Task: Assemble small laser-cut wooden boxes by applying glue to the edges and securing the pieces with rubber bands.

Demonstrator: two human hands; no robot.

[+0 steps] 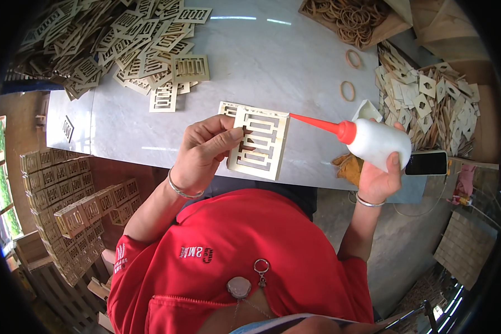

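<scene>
My left hand [200, 150] pinches a pale wooden lattice panel [280, 143] with slotted cut-outs, upright above the table's near edge. Part of another lattice piece shows behind its upper left; how the two are joined is hard to make out. In my right hand [379, 181] is a white squeeze bottle [379, 143], tilted, its long red nozzle [317, 123] pointing left. The nozzle's tip meets or nearly meets the panel's upper right corner. White marks line the panel's top edge.
Loose lattice panels [145, 50] heap at the back left of the grey table [250, 67]. Wooden rings [348, 91] lie near a box of rings [350, 16]. At right are small square pieces [428, 94], a phone [427, 163] and a yellow-brown cloth [348, 168]. Assembled lattice boxes [61, 195] stack lower left.
</scene>
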